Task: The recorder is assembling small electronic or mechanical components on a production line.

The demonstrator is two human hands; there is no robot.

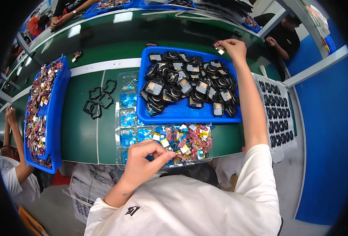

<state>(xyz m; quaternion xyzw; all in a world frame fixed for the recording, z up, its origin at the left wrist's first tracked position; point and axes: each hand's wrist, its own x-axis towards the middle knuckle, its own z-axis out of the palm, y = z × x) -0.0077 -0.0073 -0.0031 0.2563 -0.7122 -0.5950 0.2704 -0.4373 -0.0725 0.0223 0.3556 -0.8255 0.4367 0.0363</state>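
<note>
Both hands pinch: left [142,159] one small part [165,142], right [233,48] one foil piece [219,47].

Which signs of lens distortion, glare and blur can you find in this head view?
Head view: the table edges and white rails bow toward the dark round rim; ceiling lights glare off the green top near the back; the right hand and left hand look sharp, while far corners soften.
</note>
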